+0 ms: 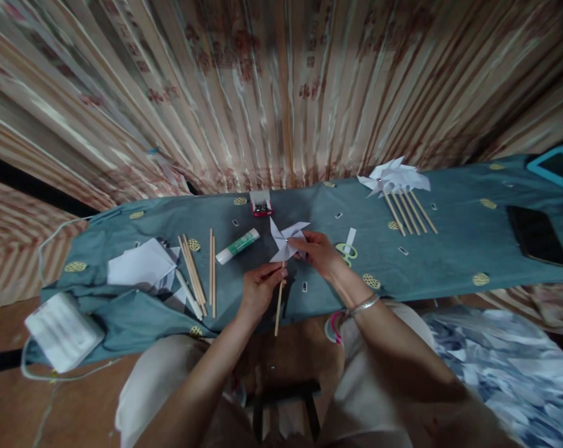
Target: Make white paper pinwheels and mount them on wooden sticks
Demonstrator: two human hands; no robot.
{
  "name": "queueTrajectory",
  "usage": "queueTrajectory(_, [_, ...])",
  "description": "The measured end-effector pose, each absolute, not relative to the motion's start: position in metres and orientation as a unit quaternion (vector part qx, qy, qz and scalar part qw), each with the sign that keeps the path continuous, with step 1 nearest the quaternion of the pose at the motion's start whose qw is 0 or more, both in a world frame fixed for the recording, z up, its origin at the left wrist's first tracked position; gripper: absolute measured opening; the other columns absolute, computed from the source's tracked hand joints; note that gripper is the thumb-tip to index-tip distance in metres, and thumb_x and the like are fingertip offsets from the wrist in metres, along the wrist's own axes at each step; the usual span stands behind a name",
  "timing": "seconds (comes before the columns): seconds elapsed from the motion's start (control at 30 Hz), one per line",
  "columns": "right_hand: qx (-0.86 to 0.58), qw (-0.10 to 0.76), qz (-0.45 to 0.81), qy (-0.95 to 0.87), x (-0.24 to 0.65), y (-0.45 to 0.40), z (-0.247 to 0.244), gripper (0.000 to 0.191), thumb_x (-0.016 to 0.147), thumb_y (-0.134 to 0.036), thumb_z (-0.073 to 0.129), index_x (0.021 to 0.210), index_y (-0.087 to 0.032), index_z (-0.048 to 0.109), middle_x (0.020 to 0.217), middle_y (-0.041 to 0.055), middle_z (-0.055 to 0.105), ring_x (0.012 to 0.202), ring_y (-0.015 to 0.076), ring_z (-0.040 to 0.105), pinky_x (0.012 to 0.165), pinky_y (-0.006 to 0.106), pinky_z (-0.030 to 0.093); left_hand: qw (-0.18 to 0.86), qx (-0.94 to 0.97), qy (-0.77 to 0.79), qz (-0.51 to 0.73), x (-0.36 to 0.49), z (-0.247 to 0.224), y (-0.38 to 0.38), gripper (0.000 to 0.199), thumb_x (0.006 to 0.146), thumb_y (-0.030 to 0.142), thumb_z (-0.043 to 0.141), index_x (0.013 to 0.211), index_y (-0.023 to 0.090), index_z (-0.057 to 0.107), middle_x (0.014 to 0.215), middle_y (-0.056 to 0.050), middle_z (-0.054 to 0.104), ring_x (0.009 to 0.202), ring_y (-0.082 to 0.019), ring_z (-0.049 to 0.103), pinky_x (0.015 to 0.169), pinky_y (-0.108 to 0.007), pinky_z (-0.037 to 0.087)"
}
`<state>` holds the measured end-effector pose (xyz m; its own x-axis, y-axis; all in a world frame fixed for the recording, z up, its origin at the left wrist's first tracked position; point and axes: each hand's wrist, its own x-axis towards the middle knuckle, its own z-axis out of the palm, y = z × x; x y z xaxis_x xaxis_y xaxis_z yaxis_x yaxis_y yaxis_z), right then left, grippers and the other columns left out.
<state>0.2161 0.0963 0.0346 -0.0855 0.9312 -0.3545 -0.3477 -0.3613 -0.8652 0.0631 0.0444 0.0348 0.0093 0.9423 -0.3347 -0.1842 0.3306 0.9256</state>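
Note:
A white paper pinwheel [283, 242] on a thin wooden stick [278, 308] is held up above the cloth, between both hands. My left hand [261, 287] pinches the stick just below the paper blades. The fingers of my right hand [319, 250] close on the pinwheel's right side, near its centre pin. Behind it stands a small red and white box [261, 205] with tiny metal pins inside. A green and white glue stick [237, 246] lies left of the pinwheel. Green-handled scissors [347, 252] rest just beyond my right wrist, with a white paper strip by them.
Several finished pinwheels [395, 177] lie stacked at the back right. Loose wooden sticks [193, 274] and white paper sheets [139, 264] are on the left. A white power strip [64, 333] sits at the left edge. A black phone [537, 235] lies far right. A curtain [281, 93] hangs behind.

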Motion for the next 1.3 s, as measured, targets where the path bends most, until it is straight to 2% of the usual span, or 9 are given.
queueTrajectory(0.37, [-0.473,0.463,0.679,-0.318,0.2159,0.0984,0.0365,0.039,0.047,-0.045,0.093,0.066,-0.018,0.071,0.064,-0.0042,0.066,0.059,0.0085,0.054,0.057,0.021,0.045,0.647,0.292,0.535,0.457,0.0610,0.0320,0.0494,0.034,0.050,0.035,0.090,0.077,0.016,0.081,0.065,-0.002,0.071,0.054,-0.010,0.056,0.057,-0.023,0.045])
queueTrajectory(0.6, [-0.486,0.454,0.683,-0.303,0.2188,0.0950,0.0416,0.046,0.046,-0.049,0.093,0.073,-0.018,0.073,0.071,-0.0023,0.070,0.063,0.0101,0.061,0.062,0.023,0.051,0.661,0.261,0.530,0.464,0.0597,0.0364,0.0498,0.034,0.049,0.033,0.091,0.077,0.016,0.080,0.064,-0.001,0.070,0.053,-0.008,0.055,0.056,-0.020,0.043])
queueTrajectory(0.77, [-0.485,0.470,0.674,-0.298,0.2203,0.0950,0.0398,0.047,0.050,-0.057,0.090,0.072,-0.020,0.070,0.065,-0.0024,0.069,0.062,0.0125,0.064,0.060,0.024,0.050,0.669,0.243,0.531,0.459,0.0590,0.0371,0.0508,0.036,0.047,0.034,0.092,0.075,0.015,0.080,0.065,-0.002,0.071,0.053,-0.007,0.056,0.057,-0.020,0.044])
queueTrajectory(0.87, [-0.495,0.480,0.671,-0.273,0.2193,0.0961,0.0388,0.050,0.047,-0.060,0.089,0.069,-0.021,0.068,0.062,-0.0028,0.068,0.060,0.0138,0.065,0.057,0.025,0.050,0.671,0.239,0.532,0.458,0.0590,0.0364,0.0518,0.038,0.046,0.035,0.093,0.075,0.015,0.079,0.066,-0.002,0.071,0.053,-0.007,0.056,0.056,-0.020,0.045])
queueTrajectory(1.07, [-0.492,0.471,0.685,-0.258,0.2174,0.0943,0.0413,0.047,0.047,-0.055,0.092,0.067,-0.021,0.068,0.062,-0.0018,0.069,0.060,0.0140,0.065,0.057,0.025,0.053,0.661,0.242,0.534,0.468,0.0588,0.0341,0.0531,0.038,0.047,0.036,0.093,0.077,0.016,0.080,0.068,-0.003,0.073,0.056,-0.008,0.059,0.059,-0.020,0.048])
queueTrajectory(1.3, [-0.479,0.459,0.713,-0.226,0.2146,0.0900,0.0441,0.043,0.049,-0.046,0.094,0.069,-0.018,0.068,0.063,-0.0025,0.069,0.055,0.0091,0.062,0.056,0.021,0.054,0.652,0.235,0.535,0.484,0.0596,0.0310,0.0539,0.040,0.045,0.037,0.094,0.077,0.017,0.081,0.074,-0.003,0.076,0.061,-0.010,0.062,0.060,-0.021,0.050])
